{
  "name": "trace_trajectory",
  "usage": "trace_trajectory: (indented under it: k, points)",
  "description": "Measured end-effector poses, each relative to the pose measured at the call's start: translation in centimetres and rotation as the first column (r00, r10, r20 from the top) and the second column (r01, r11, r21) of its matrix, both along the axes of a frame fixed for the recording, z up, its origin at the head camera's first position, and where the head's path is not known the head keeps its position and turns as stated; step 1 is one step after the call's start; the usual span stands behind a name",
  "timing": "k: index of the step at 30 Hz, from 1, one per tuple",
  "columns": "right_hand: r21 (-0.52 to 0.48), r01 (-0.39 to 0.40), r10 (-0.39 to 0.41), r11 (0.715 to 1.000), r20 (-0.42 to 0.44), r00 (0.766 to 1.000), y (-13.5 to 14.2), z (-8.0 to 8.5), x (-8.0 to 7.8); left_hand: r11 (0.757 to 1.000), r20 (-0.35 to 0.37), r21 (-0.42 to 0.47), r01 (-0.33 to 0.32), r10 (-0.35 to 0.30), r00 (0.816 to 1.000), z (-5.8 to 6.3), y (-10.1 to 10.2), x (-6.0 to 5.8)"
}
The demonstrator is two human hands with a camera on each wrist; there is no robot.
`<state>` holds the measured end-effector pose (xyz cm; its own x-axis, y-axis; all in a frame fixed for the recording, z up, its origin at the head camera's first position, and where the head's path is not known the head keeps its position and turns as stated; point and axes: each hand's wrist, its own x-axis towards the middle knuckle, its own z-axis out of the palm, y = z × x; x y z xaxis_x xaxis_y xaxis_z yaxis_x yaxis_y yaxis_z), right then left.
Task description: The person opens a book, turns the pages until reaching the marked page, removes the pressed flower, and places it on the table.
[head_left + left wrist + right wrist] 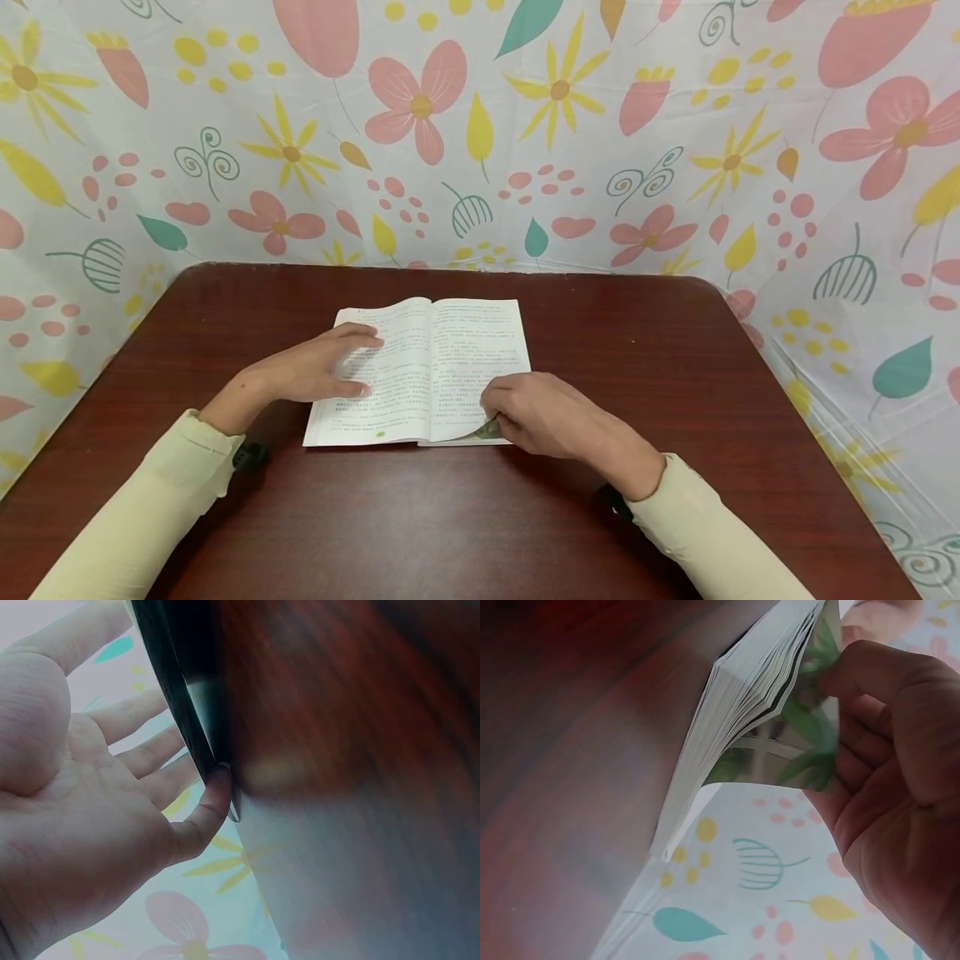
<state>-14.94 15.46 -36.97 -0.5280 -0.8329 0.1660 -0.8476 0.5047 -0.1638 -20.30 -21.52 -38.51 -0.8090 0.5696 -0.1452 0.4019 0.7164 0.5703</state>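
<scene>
An open book [408, 358] with printed text lies on the dark table, its two pages spread flat. My left hand [318, 362] rests on the left page with fingers and thumb spread. In the left wrist view that hand's fingers reach past the dark edge of the book [176, 690]. At the lower right corner, my right hand [547, 417] pinches a page [799, 761] between thumb and fingers. That page's corner is lifted and shows a green leafy picture on its underside. The thick stack of other pages [742, 697] stays below it.
The dark red-brown table [637, 350] extends around the book on all sides. Behind and beside it hangs a white cloth [480, 225] with pink, yellow and green flower patterns. Pale sleeves [161, 492] cover both forearms, and a dark device [250, 457] sits at the left wrist.
</scene>
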Motion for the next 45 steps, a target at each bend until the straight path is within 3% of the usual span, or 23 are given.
trace_trajectory:
  k: [6, 10, 17, 20, 22, 25, 29, 33, 36, 40, 45]
  points:
    - [-0.091, 0.080, -0.072, 0.993, 0.084, 0.994, 1.2, 0.0, -1.0, 1.000, 0.023, -0.007, -0.005, 0.005, 1.000, 0.0, 0.1, 0.1]
    - [-0.178, 0.178, -0.151, 0.968, 0.155, 0.976, 2.0, 0.1, -1.7, 1.000, 0.017, -0.006, 0.003, -0.003, 1.000, 0.1, 0.1, 0.1]
    - [-0.262, 0.339, -0.241, 0.903, 0.345, 0.907, 2.2, -0.1, -2.3, 1.000, 0.014, -0.010, 0.009, -0.009, 1.000, 0.1, 0.0, 0.0]
    - [-0.328, 0.346, -0.190, 0.879, 0.425, 0.885, 1.9, -0.3, -2.4, 1.000, 0.015, -0.010, 0.012, -0.012, 1.000, 0.1, 0.0, 0.0]
    - [-0.387, 0.328, -0.114, 0.862, 0.481, 0.869, 1.5, -0.4, -2.5, 1.000, 0.019, -0.011, 0.006, -0.006, 1.000, 0.0, 0.0, 0.0]
    - [-0.433, 0.335, -0.030, 0.837, 0.575, 0.818, 0.9, -0.6, -2.1, 1.000, 0.015, -0.007, 0.007, -0.007, 1.000, 0.1, 0.0, 0.0]
    - [-0.437, 0.373, 0.035, 0.819, 0.687, 0.726, 0.1, -0.6, -1.1, 1.000, 0.017, -0.001, 0.003, -0.003, 1.000, 0.1, -0.1, -0.1]
    - [-0.463, 0.327, 0.128, 0.824, 0.714, 0.688, -0.6, -0.6, -0.2, 1.000, 0.027, 0.029, -0.009, 0.008, 1.000, 0.2, -0.1, -0.3]
    - [-0.462, 0.273, 0.158, 0.844, 0.701, 0.696, -1.3, -0.6, 0.4, 0.996, 0.051, 0.078, -0.036, 0.032, 0.998, 0.4, 0.0, -0.2]
    - [-0.418, 0.186, 0.149, 0.889, 0.649, 0.746, -2.1, -0.6, 1.2, 0.987, 0.107, 0.122, -0.101, 0.088, 0.990, 0.6, 0.0, 0.0]
    - [-0.333, 0.122, 0.116, 0.935, 0.612, 0.782, -2.7, -0.6, 2.2, 0.979, 0.140, 0.131, -0.157, 0.138, 0.980, 0.8, -0.2, 0.1]
